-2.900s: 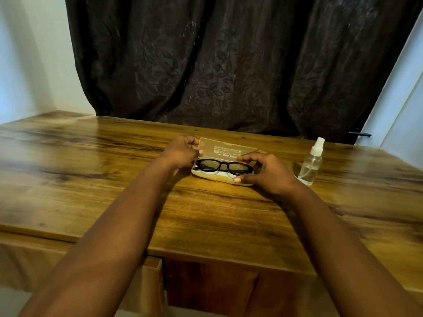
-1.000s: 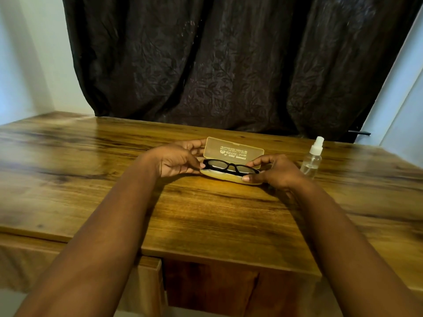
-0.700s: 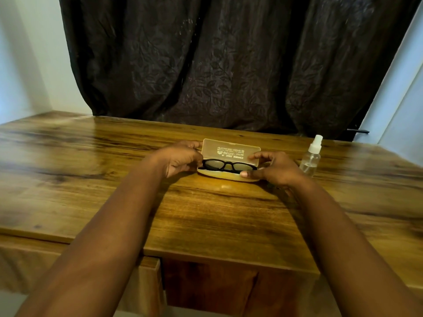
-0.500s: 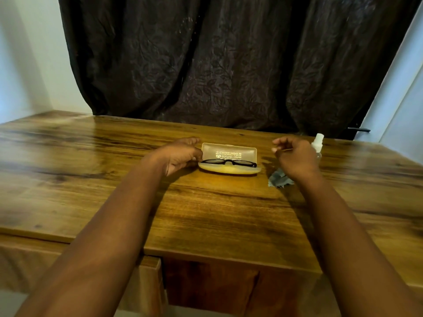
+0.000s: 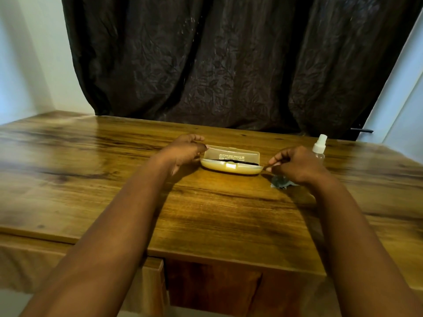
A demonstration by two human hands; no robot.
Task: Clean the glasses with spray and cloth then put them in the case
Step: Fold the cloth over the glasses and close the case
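A: What do I have on the feed, biggest thing first?

B: I see the wooden counter (image 5: 206,213) filling most of the view, with a dark curtain (image 5: 217,65) hanging behind its far edge. Both bare forearms reach in from the near edge toward the far middle.

A: And the case?

B: The pale yellow case (image 5: 231,167) sits toward the far edge, about the middle, lid partly raised. I make out only a dark strip of the glasses (image 5: 231,159) lying inside, between lid and base.

A: Hands?

B: My left hand (image 5: 183,152) is at the case's left end, fingers curled around the lid's corner. My right hand (image 5: 295,165) is at the right end, fingers bent with the tips at the case's rim; I cannot tell whether they actually pinch it.

A: Smaller items?

B: The clear spray bottle (image 5: 318,148) stands upright beyond the right hand, near the far right corner. A crumpled grey cloth (image 5: 280,183) lies on the counter, partly under that hand.
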